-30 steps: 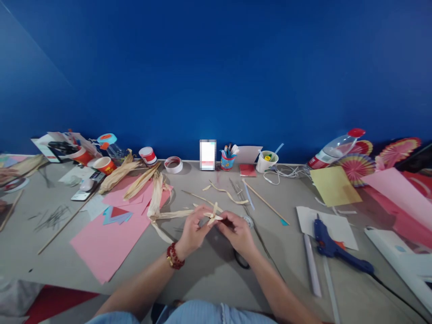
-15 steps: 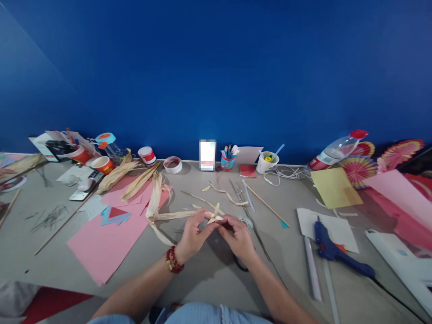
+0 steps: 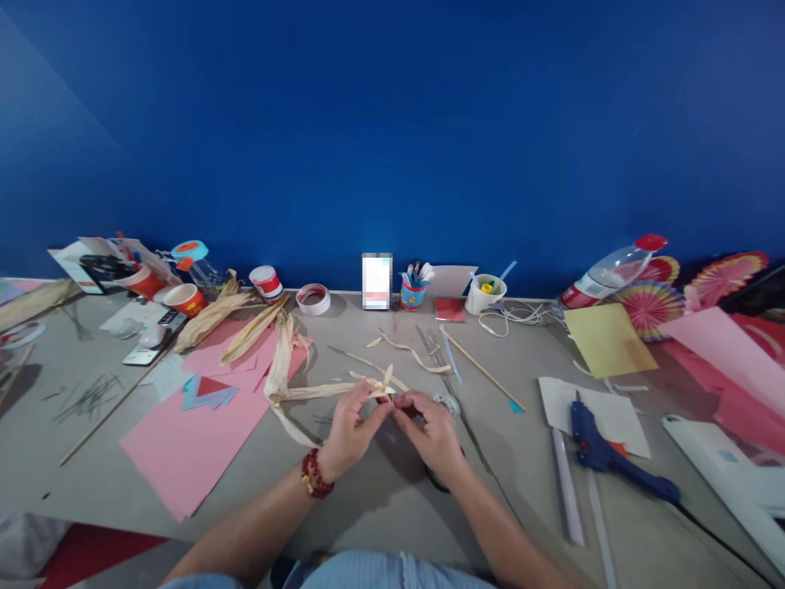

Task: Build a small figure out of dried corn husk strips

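Near the middle of the table, a small cream husk flower [image 3: 385,384] with pointed petals is held between both hands. My left hand [image 3: 356,425] pinches its base from the left, thumb against fingers. From the right, my right hand [image 3: 430,427] is closed at the same base, its thumb and fingertips meeting the left ones. The exact grip under the petals is hidden. A long dried husk strip [image 3: 319,393] lies just left of my left hand, and a roll of clear tape [image 3: 446,403] is beside my right hand.
Pink paper sheets [image 3: 196,446] and dried husks [image 3: 212,323] lie left. Thin wires [image 3: 472,433] and a wooden stick [image 3: 484,370] are right of the hands. Farther right are a blue glue gun [image 3: 592,442] and white paper [image 3: 631,417]. Cups, a tape roll [image 3: 312,299] and a bottle [image 3: 613,274] line the wall.
The husk flower has tilted and turned slightly between my fingers, with one petal now pointing more upright. Both hands remain in nearly the same place.
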Demonstrator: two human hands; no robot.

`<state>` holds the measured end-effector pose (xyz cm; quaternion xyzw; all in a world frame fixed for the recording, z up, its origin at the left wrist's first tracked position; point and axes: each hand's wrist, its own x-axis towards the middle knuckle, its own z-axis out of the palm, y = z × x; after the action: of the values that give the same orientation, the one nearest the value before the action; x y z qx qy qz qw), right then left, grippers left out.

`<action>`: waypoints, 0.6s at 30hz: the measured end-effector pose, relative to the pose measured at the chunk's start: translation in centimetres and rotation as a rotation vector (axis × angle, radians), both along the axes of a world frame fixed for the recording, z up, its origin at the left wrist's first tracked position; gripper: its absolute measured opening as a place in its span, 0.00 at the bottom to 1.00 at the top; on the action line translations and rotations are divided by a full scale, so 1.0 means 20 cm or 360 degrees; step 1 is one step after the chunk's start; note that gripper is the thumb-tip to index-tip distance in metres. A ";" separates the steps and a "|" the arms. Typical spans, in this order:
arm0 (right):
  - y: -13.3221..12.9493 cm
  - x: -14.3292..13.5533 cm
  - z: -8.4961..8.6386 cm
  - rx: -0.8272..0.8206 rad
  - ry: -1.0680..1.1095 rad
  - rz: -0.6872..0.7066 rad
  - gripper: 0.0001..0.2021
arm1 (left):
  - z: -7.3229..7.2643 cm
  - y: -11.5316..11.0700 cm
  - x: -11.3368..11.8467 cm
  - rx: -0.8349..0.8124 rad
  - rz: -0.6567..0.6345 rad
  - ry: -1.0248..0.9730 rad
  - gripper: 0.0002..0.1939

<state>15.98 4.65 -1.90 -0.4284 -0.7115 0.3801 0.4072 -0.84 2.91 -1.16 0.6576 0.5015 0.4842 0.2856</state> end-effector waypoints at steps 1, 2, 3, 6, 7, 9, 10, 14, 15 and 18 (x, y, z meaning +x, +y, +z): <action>0.00 0.00 0.00 0.0000 -0.0006 -0.0002 0.05 | 0.00 0.00 0.00 0.0015 -0.0001 0.0017 0.04; 0.00 0.00 0.00 -0.0002 -0.0005 -0.0008 0.05 | 0.01 0.00 0.00 0.0028 0.0001 0.0033 0.04; 0.00 0.00 0.00 -0.0005 0.0003 -0.0017 0.04 | 0.01 0.00 0.00 0.0038 0.0007 0.0049 0.04; 0.00 0.00 0.00 0.0002 0.0025 -0.0029 0.04 | 0.00 0.00 0.00 0.0050 0.0017 0.0054 0.03; 0.00 0.00 0.00 0.0008 0.0033 -0.0022 0.04 | -0.01 0.00 0.00 0.0056 0.0015 0.0043 0.03; -0.01 0.00 0.00 0.0017 0.0048 -0.0004 0.04 | -0.02 0.00 0.00 0.0077 0.0006 0.0025 0.02; -0.01 0.00 0.00 0.0019 0.0054 0.0001 0.04 | -0.03 0.00 0.00 0.0086 0.0002 0.0024 0.02; 0.00 0.00 0.00 0.0026 0.0034 0.0002 0.04 | -0.03 0.00 0.00 0.0128 0.0025 0.0058 0.02; 0.00 0.00 0.00 0.0029 0.0024 0.0012 0.05 | -0.02 0.00 0.00 0.0144 0.0029 0.0066 0.01; -0.01 0.00 0.02 0.0035 0.0001 0.0039 0.05 | -0.01 -0.01 0.00 0.0189 0.0015 0.0070 0.01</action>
<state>15.91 4.53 -1.60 -0.4150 -0.7206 0.3774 0.4075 -0.86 2.81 -1.34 0.6815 0.4810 0.5000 0.2326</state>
